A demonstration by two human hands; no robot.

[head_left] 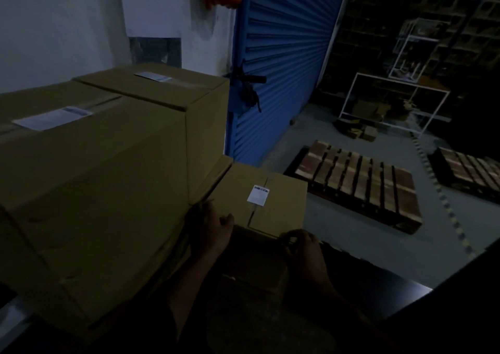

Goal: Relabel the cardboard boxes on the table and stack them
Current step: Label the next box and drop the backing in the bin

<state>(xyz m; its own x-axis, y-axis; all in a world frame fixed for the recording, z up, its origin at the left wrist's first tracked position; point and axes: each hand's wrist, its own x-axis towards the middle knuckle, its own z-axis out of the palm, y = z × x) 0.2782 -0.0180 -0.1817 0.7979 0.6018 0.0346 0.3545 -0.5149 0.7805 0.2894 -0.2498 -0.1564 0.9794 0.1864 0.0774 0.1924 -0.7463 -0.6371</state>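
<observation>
from the head camera, in dim light, we see a small cardboard box (pixel 259 202) low in the middle of the frame, closed, with a white label (pixel 258 195) stuck across the seam of its top flaps. it sits just beside, and lower than, a big cardboard box (pixel 89 191) on our left, which is also closed and carries a pale label (pixel 52 119) on its top. behind that one stands a second big box (pixel 167 88), shut as well, with its own label (pixel 153 76) near a strip of tape. what is inside any of the boxes we cannot tell. our left hand (pixel 209 226) rests at the near left corner of the small box, thumb raised and fingers against the cardboard, the grip loose and open. our right hand (pixel 299 244) is at the near right edge of the same box with its fingers curled; whether they pinch the edge or something small is too dark to tell. the bench (pixel 378 280) shows as a dark surface to the right of the hands. beyond it, on the floor, lie two wooden pallets (pixel 359 183), and a blue roller shutter (pixel 281 56) stands behind the boxes.
</observation>
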